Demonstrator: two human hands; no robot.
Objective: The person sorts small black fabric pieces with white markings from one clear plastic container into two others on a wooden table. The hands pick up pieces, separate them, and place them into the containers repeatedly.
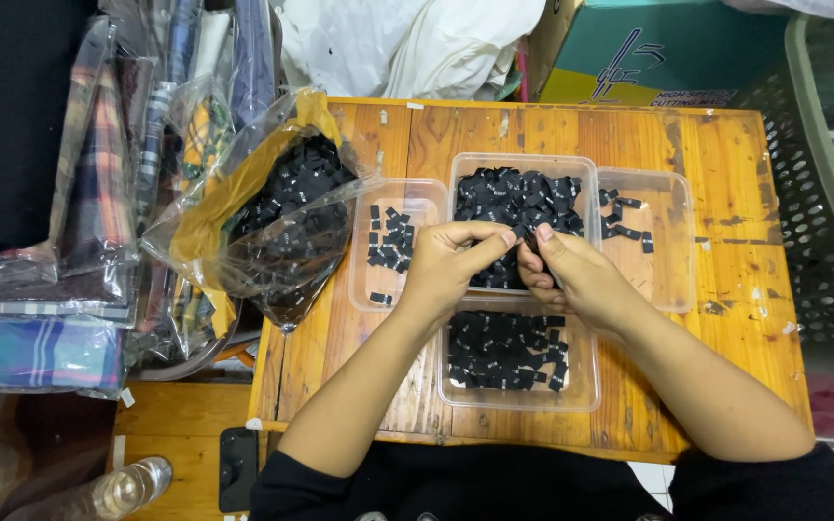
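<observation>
Near tray (518, 397), bottom centre, full of black labels. Above it both hands meet mid-frame: left hand (446, 265) and right hand (571, 280) pinch one small black label (530, 238) between fingertips, both grips narrow, closed on it. Label's long axis runs roughly up-down (mostly hidden). Right hand slightly nearer. Beyond: the centre tray (523, 159), on the tabletop (726, 164).
</observation>
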